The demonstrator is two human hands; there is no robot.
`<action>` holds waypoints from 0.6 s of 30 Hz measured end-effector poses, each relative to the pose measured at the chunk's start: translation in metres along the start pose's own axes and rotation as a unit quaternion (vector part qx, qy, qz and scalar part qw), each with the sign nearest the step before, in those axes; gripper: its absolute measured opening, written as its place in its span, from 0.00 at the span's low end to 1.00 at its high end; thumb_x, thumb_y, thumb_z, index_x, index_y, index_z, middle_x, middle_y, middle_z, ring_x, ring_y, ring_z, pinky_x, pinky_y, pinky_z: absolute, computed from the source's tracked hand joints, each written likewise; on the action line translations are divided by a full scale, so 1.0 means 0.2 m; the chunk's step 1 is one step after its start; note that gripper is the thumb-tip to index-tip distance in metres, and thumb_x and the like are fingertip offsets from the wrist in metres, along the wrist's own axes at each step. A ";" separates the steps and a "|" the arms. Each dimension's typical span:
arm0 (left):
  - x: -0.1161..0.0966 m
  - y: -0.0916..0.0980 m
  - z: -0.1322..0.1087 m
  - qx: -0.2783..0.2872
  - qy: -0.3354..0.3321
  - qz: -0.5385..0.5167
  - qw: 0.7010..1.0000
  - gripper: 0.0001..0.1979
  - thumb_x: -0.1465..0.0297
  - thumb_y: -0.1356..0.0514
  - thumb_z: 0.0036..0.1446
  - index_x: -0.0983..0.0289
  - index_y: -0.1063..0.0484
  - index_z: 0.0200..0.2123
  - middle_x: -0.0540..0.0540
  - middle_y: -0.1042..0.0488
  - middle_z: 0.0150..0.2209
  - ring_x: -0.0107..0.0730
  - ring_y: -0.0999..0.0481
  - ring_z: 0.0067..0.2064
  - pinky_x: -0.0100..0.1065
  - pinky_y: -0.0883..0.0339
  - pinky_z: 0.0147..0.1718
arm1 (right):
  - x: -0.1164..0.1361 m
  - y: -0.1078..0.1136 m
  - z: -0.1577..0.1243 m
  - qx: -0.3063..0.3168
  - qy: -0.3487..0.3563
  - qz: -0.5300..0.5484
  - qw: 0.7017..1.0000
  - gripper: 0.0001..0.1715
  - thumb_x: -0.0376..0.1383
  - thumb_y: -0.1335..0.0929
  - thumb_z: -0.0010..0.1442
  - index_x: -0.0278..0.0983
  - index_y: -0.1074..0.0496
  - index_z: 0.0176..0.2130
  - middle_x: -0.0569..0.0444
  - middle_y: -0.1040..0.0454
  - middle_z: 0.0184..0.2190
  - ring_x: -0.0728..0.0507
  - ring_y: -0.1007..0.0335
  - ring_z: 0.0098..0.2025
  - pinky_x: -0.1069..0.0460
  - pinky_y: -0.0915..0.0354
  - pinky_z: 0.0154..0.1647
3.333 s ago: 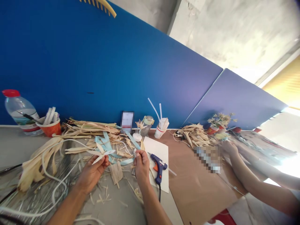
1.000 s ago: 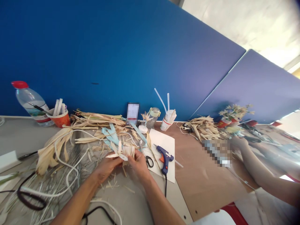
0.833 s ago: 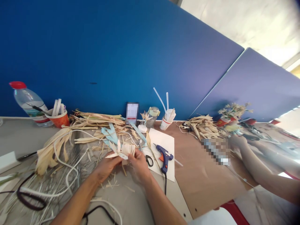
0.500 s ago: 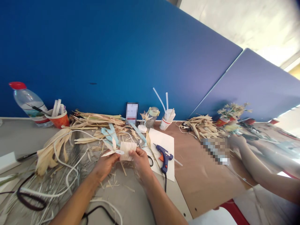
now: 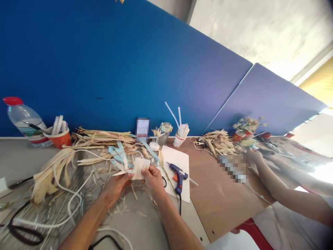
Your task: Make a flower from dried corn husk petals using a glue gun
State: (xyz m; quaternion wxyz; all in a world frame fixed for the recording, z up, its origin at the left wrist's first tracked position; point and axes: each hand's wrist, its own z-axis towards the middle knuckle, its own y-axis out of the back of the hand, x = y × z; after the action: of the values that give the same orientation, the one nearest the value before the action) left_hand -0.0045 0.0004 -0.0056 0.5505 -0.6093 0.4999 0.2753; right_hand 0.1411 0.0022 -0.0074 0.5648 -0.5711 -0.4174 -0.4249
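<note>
My left hand [image 5: 116,187] pinches a small flower shape [image 5: 124,169] with pale pointed petals, which looks made of dried corn husk. Beside it, a flat, pale piece of husk [image 5: 140,166] is gripped between the thumb and fingers of my right hand [image 5: 154,178]. The two pieces meet or overlap between my hands; whether they are joined I cannot tell. To the right, a blue glue gun [image 5: 179,175] with an orange trigger lies on white paper [image 5: 185,158]. Light blue ribbon [image 5: 117,152] lies behind my hands.
Dried husks [image 5: 104,135] line the partition [image 5: 78,69]. At left stand a bottle [image 5: 28,121] and an orange cup [image 5: 61,139]; farther right are a phone [image 5: 143,128], a jar [image 5: 165,133] and a white cup [image 5: 179,140]. White cable [image 5: 75,199] loops at left. Another person's arm [image 5: 275,184] is at right.
The view has shifted, so the bench scene sits slightly further left and lower. The husk piece in my right hand has turned a little; both hands keep their holds.
</note>
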 end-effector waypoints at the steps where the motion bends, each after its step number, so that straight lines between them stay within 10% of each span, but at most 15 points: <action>1: 0.01 0.00 0.00 0.018 0.006 -0.002 1.000 0.18 0.61 0.32 0.41 0.65 0.22 0.35 0.57 0.21 0.31 0.38 0.25 0.33 0.36 0.34 0.34 | 0.00 -0.01 0.00 0.002 0.002 -0.002 1.000 0.15 0.44 0.30 0.46 0.35 0.28 0.26 0.59 0.34 0.18 0.53 0.45 0.17 0.57 0.44 0.18; 10: -0.04 -0.02 -0.01 -0.009 0.005 0.025 1.000 0.18 0.61 0.30 0.36 0.66 0.23 0.30 0.56 0.21 0.31 0.37 0.25 0.33 0.34 0.33 0.32 | 0.05 -0.01 0.00 0.023 0.013 -0.133 0.991 0.07 0.37 0.33 0.50 0.36 0.26 0.30 0.59 0.30 0.21 0.51 0.37 0.22 0.56 0.38 0.24; 18: -0.04 0.01 0.02 -0.086 -0.065 0.040 0.993 0.17 0.60 0.30 0.31 0.65 0.29 0.22 0.48 0.30 0.21 0.27 0.35 0.23 0.29 0.41 0.23 | 0.24 0.21 -0.07 0.006 0.039 -0.327 0.944 0.11 0.35 0.36 0.54 0.36 0.26 0.36 0.57 0.29 0.24 0.48 0.35 0.25 0.53 0.40 0.28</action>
State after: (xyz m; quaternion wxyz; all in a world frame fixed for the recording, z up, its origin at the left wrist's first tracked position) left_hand -0.0082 0.0064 -0.0009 0.5163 -0.6147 0.4613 0.3779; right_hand 0.1954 -0.0131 0.0272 0.4137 -0.3830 -0.5613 -0.6059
